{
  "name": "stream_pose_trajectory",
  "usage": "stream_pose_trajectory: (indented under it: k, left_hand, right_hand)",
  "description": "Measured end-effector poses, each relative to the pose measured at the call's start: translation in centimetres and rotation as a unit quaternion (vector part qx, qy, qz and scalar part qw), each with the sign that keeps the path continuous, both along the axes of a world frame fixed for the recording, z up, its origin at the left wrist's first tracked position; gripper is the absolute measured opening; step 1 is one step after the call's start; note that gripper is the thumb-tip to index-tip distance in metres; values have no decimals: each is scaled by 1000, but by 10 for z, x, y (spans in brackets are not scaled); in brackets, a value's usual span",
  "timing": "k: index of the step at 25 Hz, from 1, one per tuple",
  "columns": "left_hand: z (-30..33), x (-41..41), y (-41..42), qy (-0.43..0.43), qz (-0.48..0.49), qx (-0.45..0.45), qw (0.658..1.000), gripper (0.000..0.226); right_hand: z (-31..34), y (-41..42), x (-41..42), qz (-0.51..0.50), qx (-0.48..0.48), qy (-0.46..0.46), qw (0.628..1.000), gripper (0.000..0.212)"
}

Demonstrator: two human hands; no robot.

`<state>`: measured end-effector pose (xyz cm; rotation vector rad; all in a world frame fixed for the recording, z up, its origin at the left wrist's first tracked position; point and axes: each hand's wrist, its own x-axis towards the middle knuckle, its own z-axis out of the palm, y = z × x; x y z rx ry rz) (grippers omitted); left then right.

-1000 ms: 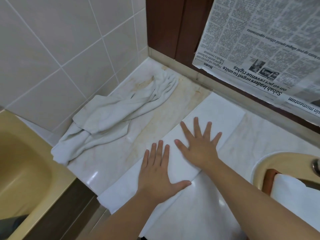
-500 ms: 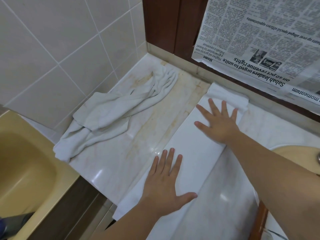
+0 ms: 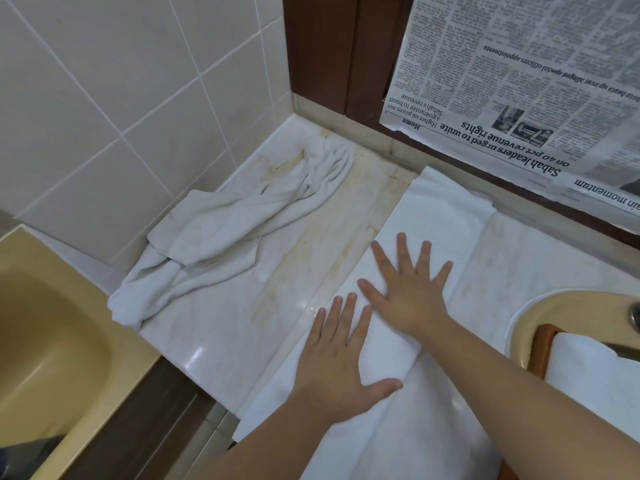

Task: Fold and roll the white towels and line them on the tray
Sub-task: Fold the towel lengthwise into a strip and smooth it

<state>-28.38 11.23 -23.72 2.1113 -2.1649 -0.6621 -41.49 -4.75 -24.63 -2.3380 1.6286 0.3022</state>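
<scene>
- Head view: I see both hands flat, fingers spread, on folded towel (image 3: 440,216).
- Left hand (image 3: 341,362) nearer me; right hand (image 3: 410,292) just beyond.
- Crumpled towel (image 3: 221,233) left of it.

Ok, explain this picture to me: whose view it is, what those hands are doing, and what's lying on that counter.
There is no machine here. A camera worn on a person's head looks forward and down, so you see that person's own two bare arms. The left hand and the right hand both lie flat with fingers spread on a folded white towel, a long strip on the marble counter. Neither hand grips anything; they only press on it. Further left lies a crumpled towel near the tiled wall. At the right edge more white towel rests in a brown tray. A newspaper hangs above the counter.
</scene>
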Motion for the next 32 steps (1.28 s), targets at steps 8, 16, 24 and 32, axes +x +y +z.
stream_pose_trajectory:
  k: [8, 16, 24, 32]
  left_hand:
    - [7, 0, 18, -5, -18, 17, 1000, 112]
    - [6, -5, 18, -17, -18, 25, 999, 119]
    - [-1, -6, 2, -27, -26, 6, 999, 115]
    - [-10, 75, 65, 104, -161, -153, 969, 60]
  right_hand:
    - [8, -62, -26, 3, -15, 8, 1000, 81]
    - [14, -46, -24, -54, -47, -16, 997, 81]
    - [26, 128, -12, -221, -73, -322, 918, 64]
    - [3, 279, -29, -99, -166, -249, 949, 30]
